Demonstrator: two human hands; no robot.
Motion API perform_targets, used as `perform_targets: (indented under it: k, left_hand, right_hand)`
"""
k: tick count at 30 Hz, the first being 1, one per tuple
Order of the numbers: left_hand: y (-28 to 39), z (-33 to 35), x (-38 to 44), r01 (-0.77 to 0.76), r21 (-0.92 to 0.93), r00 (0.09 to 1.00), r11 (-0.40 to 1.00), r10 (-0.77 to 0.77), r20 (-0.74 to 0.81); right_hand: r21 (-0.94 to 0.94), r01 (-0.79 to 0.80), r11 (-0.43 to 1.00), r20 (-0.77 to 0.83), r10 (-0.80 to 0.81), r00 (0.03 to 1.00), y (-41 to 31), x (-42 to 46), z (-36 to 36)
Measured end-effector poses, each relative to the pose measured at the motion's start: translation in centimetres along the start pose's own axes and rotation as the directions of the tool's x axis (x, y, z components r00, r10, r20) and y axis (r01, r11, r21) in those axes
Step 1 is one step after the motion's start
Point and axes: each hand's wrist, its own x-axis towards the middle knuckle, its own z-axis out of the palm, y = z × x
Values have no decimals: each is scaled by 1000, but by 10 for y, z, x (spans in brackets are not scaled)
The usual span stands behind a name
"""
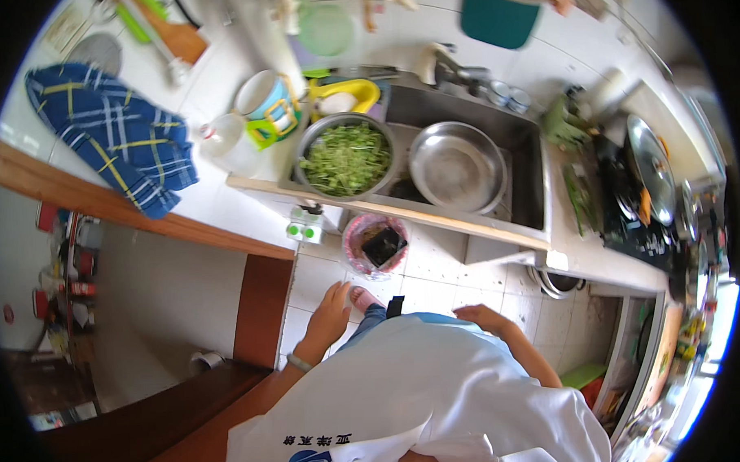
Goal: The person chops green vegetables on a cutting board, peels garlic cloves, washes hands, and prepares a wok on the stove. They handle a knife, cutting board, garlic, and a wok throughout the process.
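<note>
My left hand (pixel 329 318) hangs beside my body with its fingers extended, holding nothing, below a bag-lined pink bin (pixel 350 249). Inside that bin lies a black plastic tray (pixel 383 247). On the other side, my right hand (pixel 484 320) is lowered near my waist, loosely spread and holding nothing. Both hands are apart from the counter. Before me is a stainless steel sink (pixel 530 170) holding a wide, shallow metal basin (pixel 456 167). At the sink's left end stands a metal bowl (pixel 385 179) full of cut leafy green stems (pixel 346 158).
A blue plaid cloth (pixel 113 136) drapes over the left counter, near a plastic jug (pixel 226 141) and a yellow basket (pixel 365 95). The faucet (pixel 462 72) rises behind the sink. At right are long green vegetables (pixel 579 196) and a glass-lidded pan (pixel 649 166) on the stove (pixel 627 237).
</note>
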Motion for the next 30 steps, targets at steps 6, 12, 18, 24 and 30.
perform_targets:
  k: [6, 12, 18, 24, 30]
  left_hand:
    - [121, 48, 68, -305, 119, 936, 945, 275, 220]
    - [183, 144, 68, -395, 42, 831, 918, 338, 442]
    - [178, 187, 71, -495, 30, 636, 868, 339, 694]
    - [223, 218, 123, -630, 28, 400, 776, 293, 869]
    - [303, 283, 164, -861, -229, 46, 454, 518, 854]
  right_hand:
    - [411, -283, 866, -150, 371, 916, 197, -89, 43]
    - [834, -283, 475, 33, 467, 883, 302, -138, 103]
    - [876, -174, 449, -118, 550, 827, 294, -171, 126]
    - [851, 519, -79, -326, 695, 641, 294, -175, 127]
    - [760, 602, -244, -283, 710, 644, 282, -175, 143]
